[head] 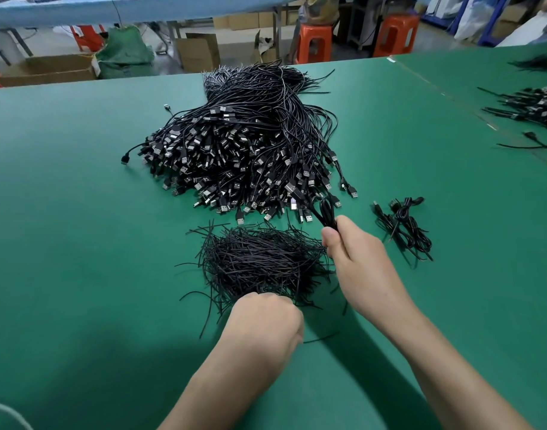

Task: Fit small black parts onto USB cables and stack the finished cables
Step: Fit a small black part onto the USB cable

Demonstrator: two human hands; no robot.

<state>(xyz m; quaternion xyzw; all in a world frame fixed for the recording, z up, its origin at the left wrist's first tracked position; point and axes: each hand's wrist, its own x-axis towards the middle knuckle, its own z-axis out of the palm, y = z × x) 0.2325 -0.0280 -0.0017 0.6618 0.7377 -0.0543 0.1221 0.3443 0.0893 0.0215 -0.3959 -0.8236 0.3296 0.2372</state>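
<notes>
So here we've got our right hand (359,262) clamped in a fist around a folded USB cable (327,212), with the loop poking out just past the thumb and pointing at the big heap of USB cables (250,150) right beyond it. Our left hand (267,318) is knuckles-up with the fingers curled at the near edge of the pile of thin black ties (256,262), which sits just left of the gripped cable. We honestly can't tell if it's pinching a tie or has nothing yet, since the fingertips are hidden under the hand. The little stack of finished cables (405,228) is off to the right of the grip on the green table (79,212). The main risk, we reckon, is that those ties are a tangled mess, so pulling one could drag out a clump or scatter them. The loop is also sitting right against the heap, so it could snag a loose plug when we lift. And if the fist relaxes, the folds could spring open before the tie goes on.
</notes>
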